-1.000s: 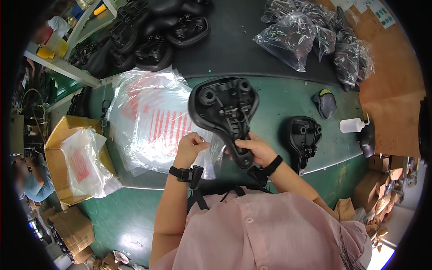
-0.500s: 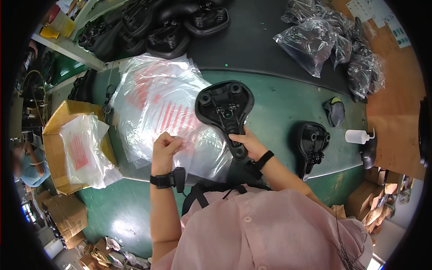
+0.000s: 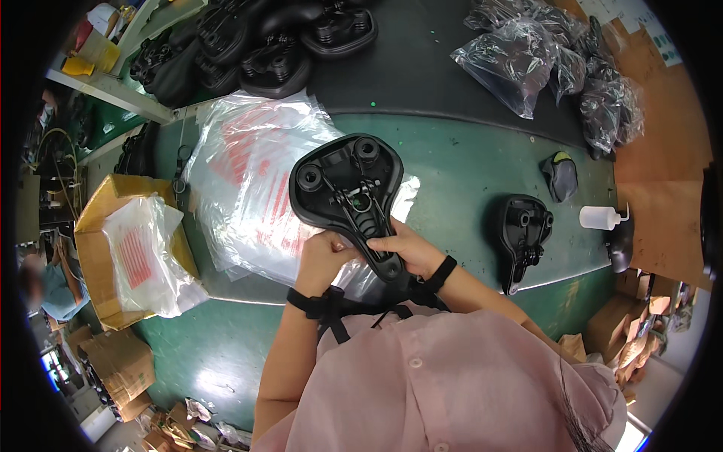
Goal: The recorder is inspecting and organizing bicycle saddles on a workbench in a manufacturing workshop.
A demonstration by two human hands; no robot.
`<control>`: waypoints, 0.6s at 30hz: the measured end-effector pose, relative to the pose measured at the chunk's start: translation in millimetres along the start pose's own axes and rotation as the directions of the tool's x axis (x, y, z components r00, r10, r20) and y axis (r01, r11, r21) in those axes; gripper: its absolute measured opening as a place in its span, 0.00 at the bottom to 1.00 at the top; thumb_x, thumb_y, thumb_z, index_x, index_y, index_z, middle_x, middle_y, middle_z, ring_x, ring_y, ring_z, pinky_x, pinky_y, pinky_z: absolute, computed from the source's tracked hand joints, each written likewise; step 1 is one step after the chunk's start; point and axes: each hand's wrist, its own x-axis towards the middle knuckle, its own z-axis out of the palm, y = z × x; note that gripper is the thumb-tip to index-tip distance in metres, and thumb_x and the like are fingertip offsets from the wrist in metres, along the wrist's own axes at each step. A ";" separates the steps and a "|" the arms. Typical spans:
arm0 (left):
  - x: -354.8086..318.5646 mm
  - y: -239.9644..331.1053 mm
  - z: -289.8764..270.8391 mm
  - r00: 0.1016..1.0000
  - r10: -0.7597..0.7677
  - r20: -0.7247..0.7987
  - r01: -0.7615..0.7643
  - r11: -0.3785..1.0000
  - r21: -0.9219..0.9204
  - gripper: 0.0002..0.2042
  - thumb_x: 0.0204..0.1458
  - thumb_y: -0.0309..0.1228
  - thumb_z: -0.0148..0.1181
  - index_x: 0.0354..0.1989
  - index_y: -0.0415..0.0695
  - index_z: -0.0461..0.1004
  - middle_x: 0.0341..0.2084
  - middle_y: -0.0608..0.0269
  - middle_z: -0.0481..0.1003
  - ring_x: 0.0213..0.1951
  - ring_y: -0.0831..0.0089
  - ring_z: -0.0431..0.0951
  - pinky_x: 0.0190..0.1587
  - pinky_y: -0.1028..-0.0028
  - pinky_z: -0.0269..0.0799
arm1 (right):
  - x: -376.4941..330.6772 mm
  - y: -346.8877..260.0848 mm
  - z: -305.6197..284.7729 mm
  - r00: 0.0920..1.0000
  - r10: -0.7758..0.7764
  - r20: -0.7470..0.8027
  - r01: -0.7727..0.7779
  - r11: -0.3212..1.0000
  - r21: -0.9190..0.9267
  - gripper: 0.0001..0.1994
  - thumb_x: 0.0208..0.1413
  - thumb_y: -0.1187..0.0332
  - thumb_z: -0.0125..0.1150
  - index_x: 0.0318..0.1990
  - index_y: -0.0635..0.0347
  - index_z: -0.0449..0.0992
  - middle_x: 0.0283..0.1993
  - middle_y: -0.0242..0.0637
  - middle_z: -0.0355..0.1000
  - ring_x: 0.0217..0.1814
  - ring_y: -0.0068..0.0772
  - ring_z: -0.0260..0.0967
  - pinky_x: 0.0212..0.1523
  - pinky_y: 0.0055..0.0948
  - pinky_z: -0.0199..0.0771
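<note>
A black bicycle saddle (image 3: 343, 177) is held underside up, its rails showing and its narrow nose toward me. My right hand (image 3: 407, 247) grips it by the nose, thumb on top. My left hand (image 3: 322, 260) is closed just left of the nose, its fingers pinching what looks like the edge of a clear plastic bag; the fingertips are partly hidden. Below and beyond the saddle lies a stack of clear plastic bags (image 3: 245, 192) with red print. A second black saddle (image 3: 521, 237) rests underside up on the green table to the right.
Several black saddles (image 3: 275, 64) are heaped at the back left. Bagged saddles (image 3: 512, 64) lie at the back right. A white bottle (image 3: 599, 218) and a grey pouch-like item (image 3: 561, 178) sit at right. A cardboard box (image 3: 94, 252) with plastic bags stands at left.
The saddle has moved left and toward me in my right hand. My left hand has shifted right, from over the bags to beside the saddle's nose.
</note>
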 end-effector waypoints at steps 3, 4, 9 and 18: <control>-2.7 -0.8 -22.3 0.997 0.027 -0.069 -0.049 0.938 -0.342 0.16 0.46 0.26 0.66 0.14 0.44 0.64 0.17 0.63 0.73 0.22 0.77 0.73 0.27 0.75 0.70 | 11.1 4.0 -19.6 0.984 -0.015 -0.175 0.005 0.998 -0.057 0.31 0.46 0.69 0.69 0.57 0.65 0.62 0.46 0.35 0.70 0.44 0.25 0.70 0.45 0.25 0.71; -6.7 -1.9 -36.1 0.981 -0.037 -0.191 -0.046 0.910 -0.412 0.15 0.48 0.26 0.64 0.15 0.45 0.64 0.20 0.63 0.74 0.24 0.76 0.74 0.29 0.75 0.73 | 10.7 2.7 -28.8 0.983 -0.020 -0.182 0.010 0.998 -0.057 0.31 0.46 0.69 0.69 0.57 0.65 0.62 0.46 0.35 0.70 0.44 0.25 0.70 0.45 0.25 0.71; -23.0 -37.9 -90.4 0.956 -0.160 -0.245 -0.160 0.413 -0.897 0.05 0.54 0.21 0.56 0.27 0.45 0.71 0.24 0.67 0.72 0.24 0.79 0.71 0.30 0.79 0.71 | 5.4 -7.1 -54.1 0.859 -0.354 -0.369 0.185 0.888 -0.421 0.36 0.43 0.71 0.71 0.60 0.68 0.59 0.51 0.39 0.70 0.50 0.30 0.68 0.52 0.28 0.68; -12.1 -13.6 -35.6 0.963 -0.019 -0.267 -0.004 0.996 -0.084 0.07 0.49 0.25 0.59 0.24 0.33 0.76 0.15 0.69 0.72 0.21 0.82 0.70 0.24 0.79 0.64 | -48.5 -19.8 -0.5 0.707 -0.698 0.113 0.380 0.241 -0.893 0.28 0.41 0.70 0.69 0.52 0.64 0.67 0.49 0.46 0.71 0.50 0.45 0.70 0.52 0.36 0.68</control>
